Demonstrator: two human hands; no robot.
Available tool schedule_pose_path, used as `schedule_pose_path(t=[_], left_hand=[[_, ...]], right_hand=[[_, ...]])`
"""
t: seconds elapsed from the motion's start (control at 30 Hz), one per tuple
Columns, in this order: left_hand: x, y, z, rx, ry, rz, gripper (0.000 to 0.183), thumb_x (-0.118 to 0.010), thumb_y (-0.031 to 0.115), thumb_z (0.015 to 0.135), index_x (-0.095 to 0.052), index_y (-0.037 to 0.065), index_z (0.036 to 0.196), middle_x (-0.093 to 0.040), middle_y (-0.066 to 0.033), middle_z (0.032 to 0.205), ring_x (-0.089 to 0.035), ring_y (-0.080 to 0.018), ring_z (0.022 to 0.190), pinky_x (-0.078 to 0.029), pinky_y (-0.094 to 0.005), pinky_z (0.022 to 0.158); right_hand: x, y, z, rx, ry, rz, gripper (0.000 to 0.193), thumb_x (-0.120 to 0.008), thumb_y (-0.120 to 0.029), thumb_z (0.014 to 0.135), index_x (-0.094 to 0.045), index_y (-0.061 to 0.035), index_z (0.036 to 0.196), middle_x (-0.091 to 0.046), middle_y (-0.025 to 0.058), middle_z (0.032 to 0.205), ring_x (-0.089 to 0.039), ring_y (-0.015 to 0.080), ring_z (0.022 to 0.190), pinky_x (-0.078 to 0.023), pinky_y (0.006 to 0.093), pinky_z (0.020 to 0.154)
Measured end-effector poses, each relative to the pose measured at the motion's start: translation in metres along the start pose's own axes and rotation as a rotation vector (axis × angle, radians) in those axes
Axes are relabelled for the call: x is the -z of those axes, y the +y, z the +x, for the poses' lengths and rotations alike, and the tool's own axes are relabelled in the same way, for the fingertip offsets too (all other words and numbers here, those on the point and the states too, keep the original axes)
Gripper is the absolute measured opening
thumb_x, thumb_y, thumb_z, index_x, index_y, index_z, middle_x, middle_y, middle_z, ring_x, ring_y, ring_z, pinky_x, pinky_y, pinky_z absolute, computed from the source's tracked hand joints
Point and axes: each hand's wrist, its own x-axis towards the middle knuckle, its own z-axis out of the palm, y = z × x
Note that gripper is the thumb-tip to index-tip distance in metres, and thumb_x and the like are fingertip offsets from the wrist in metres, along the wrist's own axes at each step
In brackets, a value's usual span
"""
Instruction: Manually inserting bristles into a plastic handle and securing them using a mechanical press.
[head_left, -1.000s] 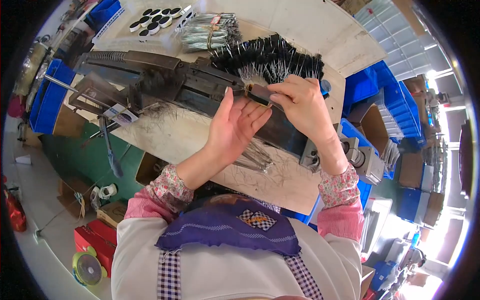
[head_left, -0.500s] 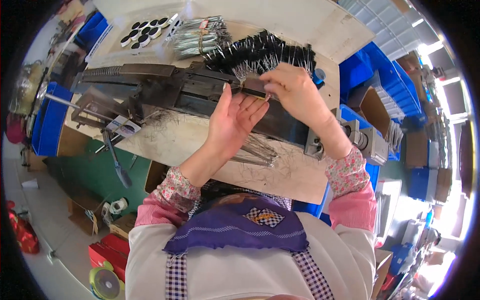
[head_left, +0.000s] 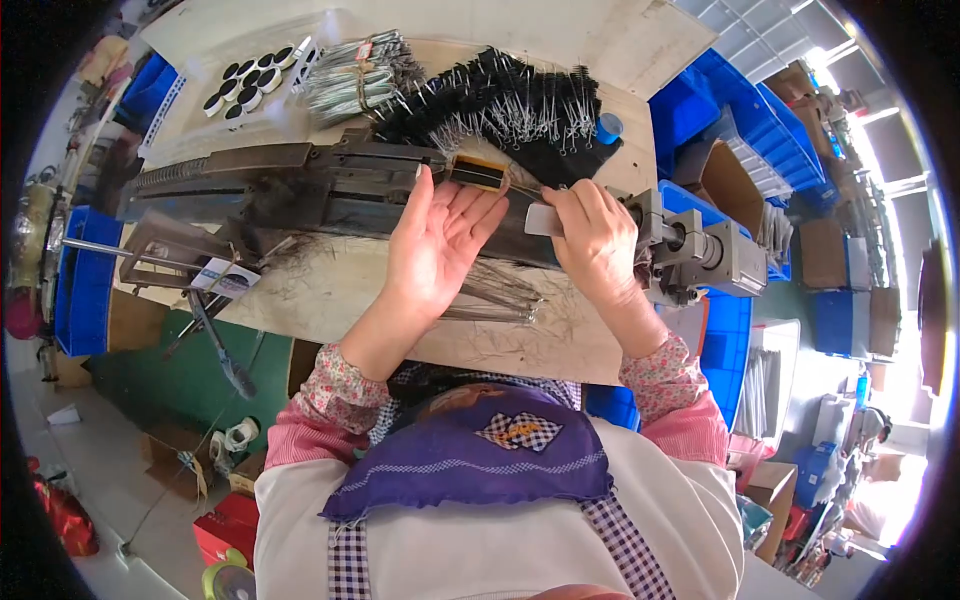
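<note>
My left hand (head_left: 432, 240) is open, palm up and fingers spread, in front of the long dark metal machine (head_left: 350, 190). Just beyond its fingertips sits a dark block with yellow edges (head_left: 478, 173) on the machine. I cannot tell whether the fingers touch it. My right hand (head_left: 597, 240) is closed around a flat, pale metal plate (head_left: 542, 220), over the machine's right part. One rounded end of the plate sticks out to the left of the fingers; the rest is hidden.
Behind the machine lie black-bristled wire brushes (head_left: 520, 100) and a bundle of silver wires (head_left: 360, 80). A clear tray (head_left: 180, 135) holds black-topped white rolls. Thin wires (head_left: 500, 300) lie on the table in front. A metal motor unit (head_left: 725, 258) stands at right, near blue bins (head_left: 720, 85).
My right hand has moved right and down, away from the block and my left hand, and the pale plate now shows in it. The whole view has shifted slightly.
</note>
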Motion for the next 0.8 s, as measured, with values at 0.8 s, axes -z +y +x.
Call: schedule_pose_path(t=[0.8], left_hand=[[0.003,-0.003,0.004,-0.024,-0.033,0.03,0.064,-0.037,0.044,0.099,-0.037,-0.013,0.127,-0.044,-0.0269,0.131,-0.04,-0.0323,0.129,-0.029,-0.0426,0.113]], right_hand=[[-0.025,0.0,0.005,-0.033,0.206,-0.049,0.018,-0.06,-0.006,0.059,-0.058,-0.0129,0.074,-0.045,0.0012,0.072,-0.049,0.0208,0.069,-0.033,0.0359,0.064]])
